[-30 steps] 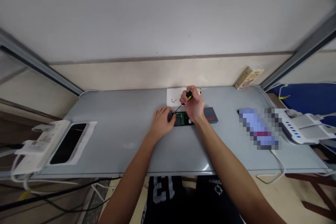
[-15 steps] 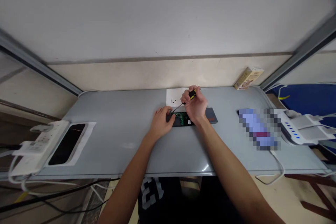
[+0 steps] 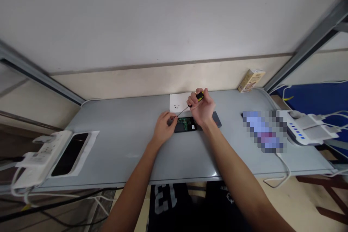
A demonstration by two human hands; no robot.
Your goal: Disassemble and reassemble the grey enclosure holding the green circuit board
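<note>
A dark opened device [image 3: 187, 124] with a green circuit board showing lies in the middle of the grey table [image 3: 130, 145]. My right hand [image 3: 202, 110] is closed round a small screwdriver [image 3: 190, 104] with a black and yellow handle; its thin shaft slants down to the left. My left hand [image 3: 163, 127] sits at the device's left end, fingers pinched together at the screwdriver's tip. What they pinch is too small to make out. Behind the device lies a white paper [image 3: 178, 103] with a few tiny dark screws on it.
A black phone [image 3: 70, 149] lies on white paper at the left, beside a white power strip [image 3: 38, 159]. At the right are a blurred-out item [image 3: 262, 131], a white charger [image 3: 299, 130] with blue lights and cables. A yellow carton [image 3: 249, 80] leans at the wall.
The screwdriver tip lifted off the circuit board and moved left to my left fingertips, which rose and pinched at it. The view shifted slightly.
</note>
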